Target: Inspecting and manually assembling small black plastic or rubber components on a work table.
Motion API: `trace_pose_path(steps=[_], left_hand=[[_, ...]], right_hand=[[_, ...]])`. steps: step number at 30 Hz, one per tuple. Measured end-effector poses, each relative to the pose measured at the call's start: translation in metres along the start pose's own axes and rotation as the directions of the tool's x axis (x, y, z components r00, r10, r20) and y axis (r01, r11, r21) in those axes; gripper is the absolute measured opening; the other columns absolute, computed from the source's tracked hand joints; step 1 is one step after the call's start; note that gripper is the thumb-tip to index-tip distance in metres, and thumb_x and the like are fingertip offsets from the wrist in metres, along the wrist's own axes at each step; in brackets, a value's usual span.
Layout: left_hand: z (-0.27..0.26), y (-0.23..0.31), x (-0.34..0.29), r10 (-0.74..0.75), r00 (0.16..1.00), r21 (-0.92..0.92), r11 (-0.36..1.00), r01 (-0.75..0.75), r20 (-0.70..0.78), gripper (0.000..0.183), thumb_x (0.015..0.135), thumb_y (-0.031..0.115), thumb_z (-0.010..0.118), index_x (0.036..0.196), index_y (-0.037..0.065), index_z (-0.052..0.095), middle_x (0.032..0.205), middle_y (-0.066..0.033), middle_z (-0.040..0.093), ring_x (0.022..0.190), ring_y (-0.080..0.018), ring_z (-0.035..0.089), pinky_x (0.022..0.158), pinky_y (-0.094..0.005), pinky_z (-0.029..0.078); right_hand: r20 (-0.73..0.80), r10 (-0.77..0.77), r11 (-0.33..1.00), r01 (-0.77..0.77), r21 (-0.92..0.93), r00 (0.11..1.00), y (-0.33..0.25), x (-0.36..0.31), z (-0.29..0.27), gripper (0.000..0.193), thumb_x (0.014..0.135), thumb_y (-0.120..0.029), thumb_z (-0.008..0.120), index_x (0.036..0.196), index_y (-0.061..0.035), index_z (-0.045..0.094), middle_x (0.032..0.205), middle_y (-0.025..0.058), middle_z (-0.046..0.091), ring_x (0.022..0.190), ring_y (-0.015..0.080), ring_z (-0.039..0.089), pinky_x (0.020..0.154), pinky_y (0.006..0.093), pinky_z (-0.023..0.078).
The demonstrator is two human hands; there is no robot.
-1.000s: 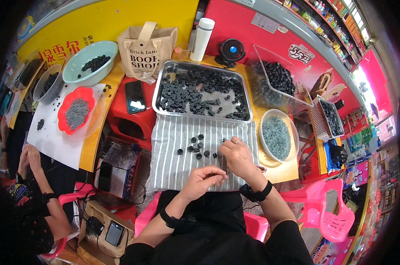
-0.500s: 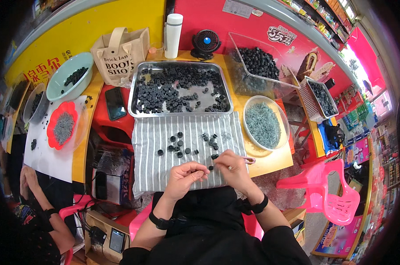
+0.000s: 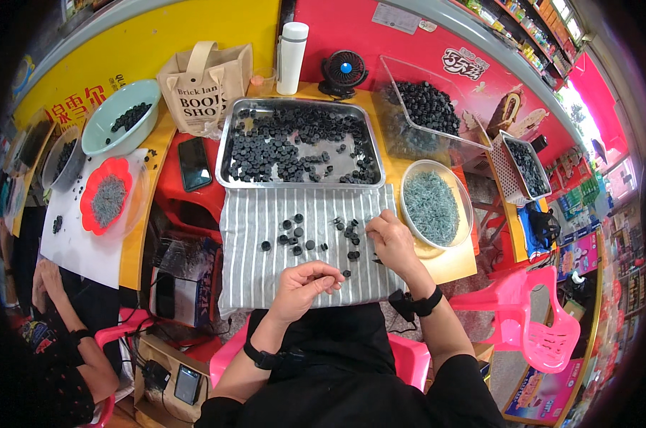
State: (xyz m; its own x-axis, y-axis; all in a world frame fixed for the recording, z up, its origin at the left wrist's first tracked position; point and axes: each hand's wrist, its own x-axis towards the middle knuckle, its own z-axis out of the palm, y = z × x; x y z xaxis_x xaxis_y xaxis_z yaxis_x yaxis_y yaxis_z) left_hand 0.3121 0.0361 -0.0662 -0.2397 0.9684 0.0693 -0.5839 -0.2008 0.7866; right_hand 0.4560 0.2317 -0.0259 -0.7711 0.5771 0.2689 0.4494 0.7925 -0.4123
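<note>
My left hand hovers above the near part of a grey-and-white striped cloth, thumb and fingers pressed together; what they hold, if anything, is too small to make out. Just beside its fingertips lies a small round black cap. My right hand is farther out on the cloth's right side, fingertips pinched down by a loose cluster of black caps. Its fingers hide whatever is between them. Left of that cluster, another loose group of black caps is spread on the stripes.
Beyond the cloth stands a metal tray of black caps. To its right are a round tub of small metal pins or screws and a clear bin of caps. A phone lies left. A co-worker's hands are far left.
My right hand has moved away from my left, outward and to the right, down to the cloth by the caps. My left hand has stayed nearly in place. The whole view has shifted slightly.
</note>
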Motion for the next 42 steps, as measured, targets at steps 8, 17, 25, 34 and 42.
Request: trace_pose_path(steps=[8,17,25,34,42], left_hand=[[-0.001,-0.001,0.000,0.003,1.000,-0.022,1.000,-0.003,0.003,0.016,0.091,0.000,0.060,0.106,-0.005,0.066,0.099,-0.0142,0.069,0.086,-0.0182,0.066,0.074,-0.0280,0.051],[-0.001,-0.003,0.001,0.017,1.000,-0.088,0.996,-0.019,-0.015,0.018,0.091,0.001,0.061,0.108,-0.005,0.065,0.100,-0.0157,0.069,0.086,-0.0199,0.067,0.073,-0.0284,0.052],[-0.002,-0.002,-0.001,-0.003,1.000,-0.085,0.996,0.000,-0.028,0.019,0.091,0.000,0.060,0.109,-0.004,0.064,0.101,-0.0157,0.069,0.088,-0.0197,0.067,0.073,-0.0278,0.052],[-0.003,-0.003,-0.001,0.002,1.000,-0.102,0.995,-0.005,-0.024,0.019,0.092,-0.001,0.059,0.110,-0.005,0.064,0.100,-0.0155,0.069,0.088,-0.0191,0.066,0.073,-0.0275,0.052],[-0.001,-0.003,-0.001,-0.001,1.000,-0.105,0.995,-0.002,-0.030,0.018,0.093,-0.001,0.059,0.110,-0.005,0.064,0.100,-0.0147,0.069,0.088,-0.0176,0.066,0.073,-0.0262,0.052]], right_hand=[[-0.027,0.091,0.959,-0.080,0.272,0.995,-0.006,-0.017,-0.005,0.009,0.081,0.003,0.060,0.088,-0.0023,0.062,0.083,0.0126,0.058,0.073,0.0290,0.060,0.065,0.0358,0.047],[0.042,0.229,0.758,-0.205,0.619,0.973,-0.059,-0.063,0.016,0.009,0.083,0.006,0.063,0.088,-0.0002,0.060,0.079,-0.0001,0.058,0.069,0.0045,0.054,0.060,0.0209,0.043],[-0.072,0.132,0.888,-0.086,0.451,0.989,-0.066,-0.058,0.023,0.012,0.078,0.009,0.062,0.085,0.0005,0.058,0.075,0.0096,0.057,0.063,0.0171,0.060,0.054,0.0280,0.046],[-0.042,0.182,0.876,-0.143,0.460,0.982,-0.066,-0.057,0.023,0.014,0.076,0.011,0.060,0.084,0.0002,0.056,0.074,0.0098,0.056,0.061,0.0179,0.059,0.053,0.0284,0.045],[-0.048,0.168,0.884,-0.128,0.450,0.985,-0.065,-0.056,0.025,0.014,0.074,0.011,0.058,0.083,0.0003,0.055,0.073,0.0090,0.053,0.059,0.0165,0.056,0.052,0.0274,0.043]])
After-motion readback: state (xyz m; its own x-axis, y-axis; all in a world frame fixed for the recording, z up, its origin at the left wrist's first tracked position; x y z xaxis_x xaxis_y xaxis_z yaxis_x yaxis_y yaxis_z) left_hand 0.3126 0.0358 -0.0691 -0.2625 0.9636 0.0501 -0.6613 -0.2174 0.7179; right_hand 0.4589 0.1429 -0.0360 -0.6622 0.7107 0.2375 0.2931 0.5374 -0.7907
